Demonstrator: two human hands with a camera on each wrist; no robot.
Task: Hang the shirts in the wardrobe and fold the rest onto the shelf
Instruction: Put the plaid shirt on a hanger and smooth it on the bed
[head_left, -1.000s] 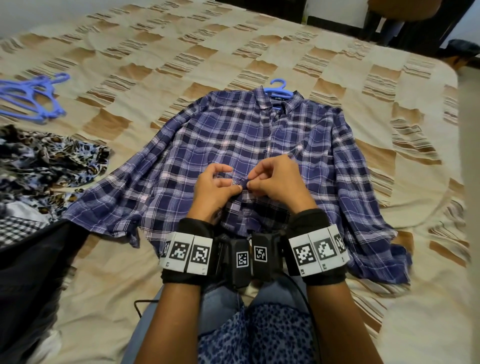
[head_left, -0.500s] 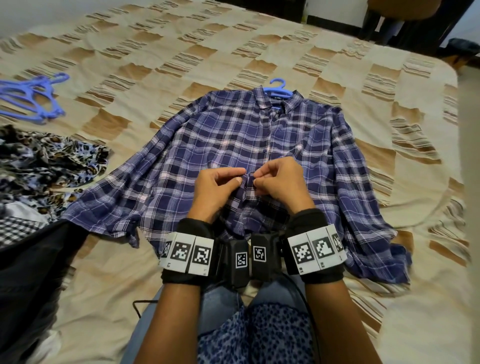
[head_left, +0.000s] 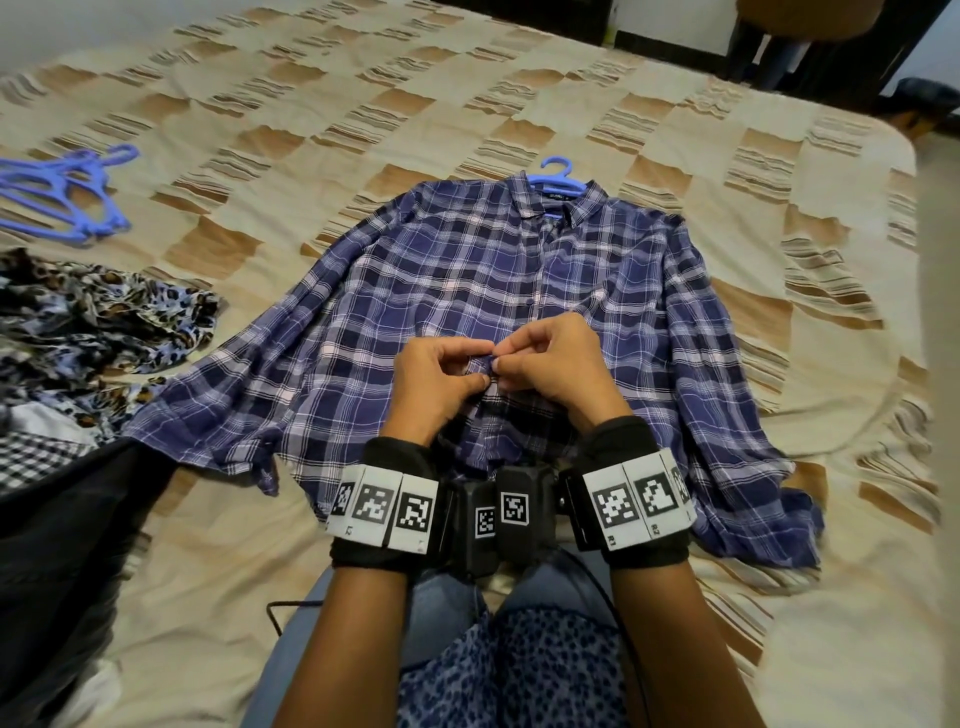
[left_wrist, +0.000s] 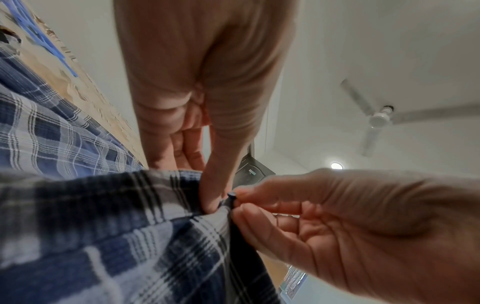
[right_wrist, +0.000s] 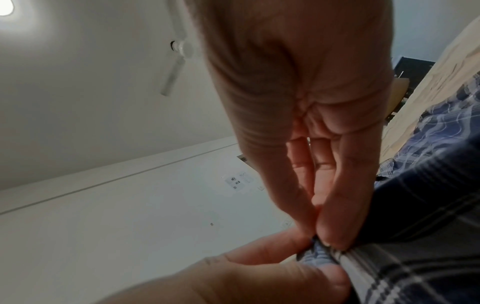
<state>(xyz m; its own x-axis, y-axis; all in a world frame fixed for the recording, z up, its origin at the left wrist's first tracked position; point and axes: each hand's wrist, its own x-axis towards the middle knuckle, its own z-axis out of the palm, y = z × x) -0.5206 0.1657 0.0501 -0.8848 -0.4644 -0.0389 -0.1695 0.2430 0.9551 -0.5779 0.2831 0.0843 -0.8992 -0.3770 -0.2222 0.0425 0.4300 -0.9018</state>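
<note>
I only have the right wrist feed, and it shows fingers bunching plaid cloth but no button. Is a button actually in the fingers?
Observer: Yes. The left wrist view shows a small dark button pinched by the right hand at the edge of the plaid shirt.
Operator: Is that shirt on a hanger?
Observer: The head view shows the hook of a blue hanger sticking out at the collar.
Operator: Anything else waiting nearby?
Observer: A leopard-print garment lies crumpled on the bed, to the left of the shirt.
</note>
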